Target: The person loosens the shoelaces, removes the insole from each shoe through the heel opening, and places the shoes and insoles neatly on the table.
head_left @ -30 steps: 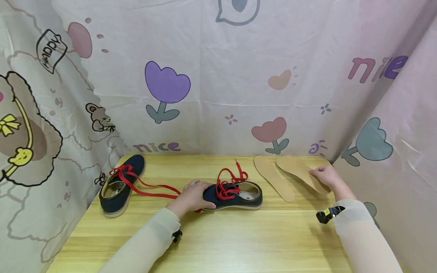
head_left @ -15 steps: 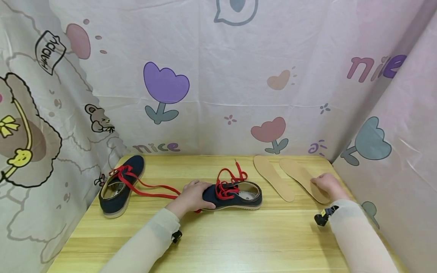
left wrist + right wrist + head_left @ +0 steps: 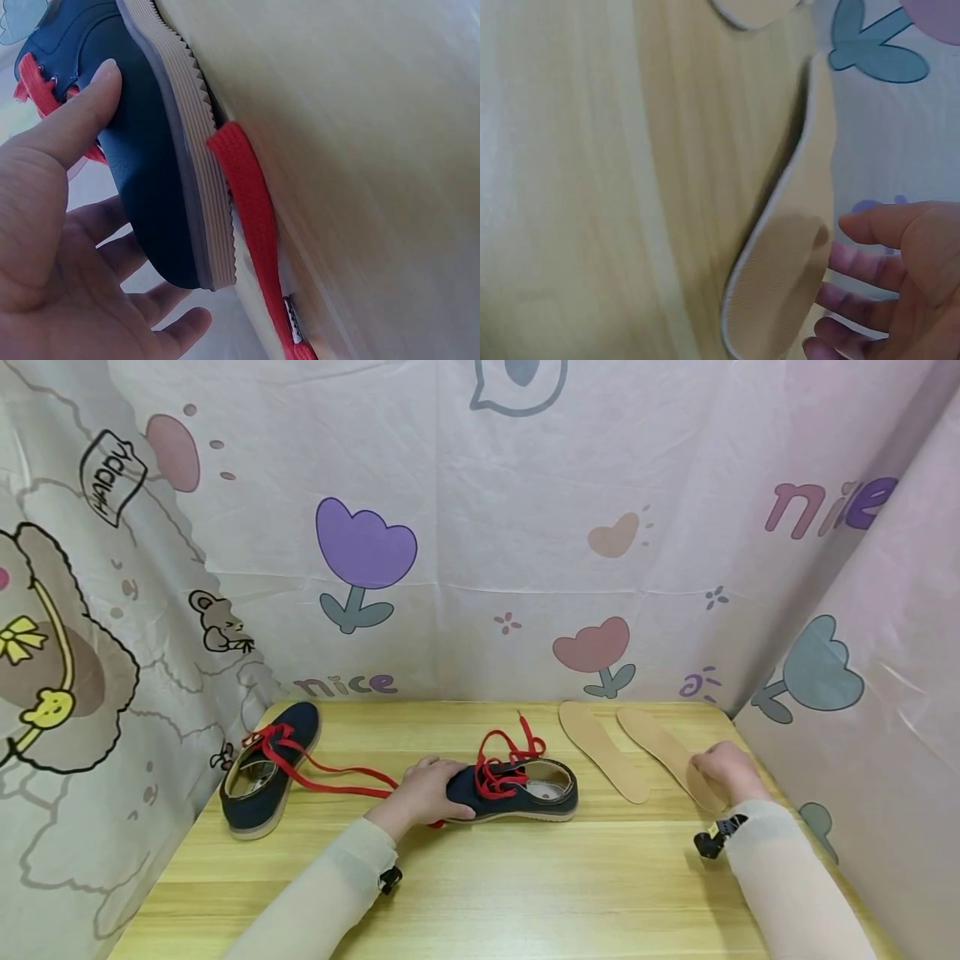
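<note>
My left hand grips the toe of a navy canvas shoe with red laces, which stands on the table. In the left wrist view the thumb lies along the near side, while the other fingers reach behind the toe. A tan insole lies to the right, its lower end partly hidden by my right hand. The right wrist view shows the thumb apart from the fingers, with fingertips right at the insole's edge. Another tan insole lies parallel, between the shoe and the right hand.
A matching navy shoe stands at the table's left side. Its red lace trails across to my left hand. Printed curtains close off the back and both sides of the wooden table.
The right insole has been lowered from a raised, tilted pose onto the table beside the other one. My right hand has moved slightly down and its thumb stands apart from it. The left hand stays put.
</note>
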A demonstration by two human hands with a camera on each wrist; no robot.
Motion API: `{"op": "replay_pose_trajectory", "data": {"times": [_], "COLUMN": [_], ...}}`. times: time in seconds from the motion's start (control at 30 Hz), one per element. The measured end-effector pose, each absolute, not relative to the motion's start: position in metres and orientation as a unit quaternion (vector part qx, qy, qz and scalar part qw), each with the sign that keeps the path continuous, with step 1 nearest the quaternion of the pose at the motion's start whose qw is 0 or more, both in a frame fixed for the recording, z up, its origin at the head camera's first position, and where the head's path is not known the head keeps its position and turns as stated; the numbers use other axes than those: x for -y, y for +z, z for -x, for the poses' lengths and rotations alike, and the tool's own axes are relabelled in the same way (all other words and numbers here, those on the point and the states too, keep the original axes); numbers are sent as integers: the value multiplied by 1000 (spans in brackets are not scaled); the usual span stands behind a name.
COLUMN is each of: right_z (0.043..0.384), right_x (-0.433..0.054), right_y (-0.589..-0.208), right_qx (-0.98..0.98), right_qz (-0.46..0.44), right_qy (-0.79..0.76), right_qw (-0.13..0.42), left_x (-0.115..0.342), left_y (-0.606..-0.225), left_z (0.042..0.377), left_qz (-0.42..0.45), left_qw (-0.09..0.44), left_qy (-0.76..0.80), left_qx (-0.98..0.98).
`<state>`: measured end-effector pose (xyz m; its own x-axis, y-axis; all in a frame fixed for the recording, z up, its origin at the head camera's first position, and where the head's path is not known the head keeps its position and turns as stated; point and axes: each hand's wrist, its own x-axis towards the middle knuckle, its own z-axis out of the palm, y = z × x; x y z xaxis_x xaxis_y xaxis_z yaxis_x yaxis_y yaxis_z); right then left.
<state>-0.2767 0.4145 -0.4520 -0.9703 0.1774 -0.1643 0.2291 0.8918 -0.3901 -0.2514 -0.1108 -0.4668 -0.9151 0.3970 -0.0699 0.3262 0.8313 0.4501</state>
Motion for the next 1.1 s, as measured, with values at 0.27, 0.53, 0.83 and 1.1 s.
{"op": "replay_pose_trajectory", "data": {"times": [0.27,0.53,0.83,1.1], "right_z": [271,260,251,246], "right_x": [-410,-380,-343,-308], "right_y": [-434,-410,-403,-400], "right_qx": [-968,-972,-962,-955], "right_qz": [-93,-60,-32,1], "right_qy": [-230,-225,-272,-298], "right_qw": [37,22,-12,-15], "left_x": [111,111,111,112], "left_y": [-467,-467,-466,-468], "left_z": [253,253,252,252], "left_qz": [-186,-189,-185,-184], "left_qw": [86,84,89,88], "left_qy": [223,221,222,231], "left_qx": [-953,-953,-953,-951]}}
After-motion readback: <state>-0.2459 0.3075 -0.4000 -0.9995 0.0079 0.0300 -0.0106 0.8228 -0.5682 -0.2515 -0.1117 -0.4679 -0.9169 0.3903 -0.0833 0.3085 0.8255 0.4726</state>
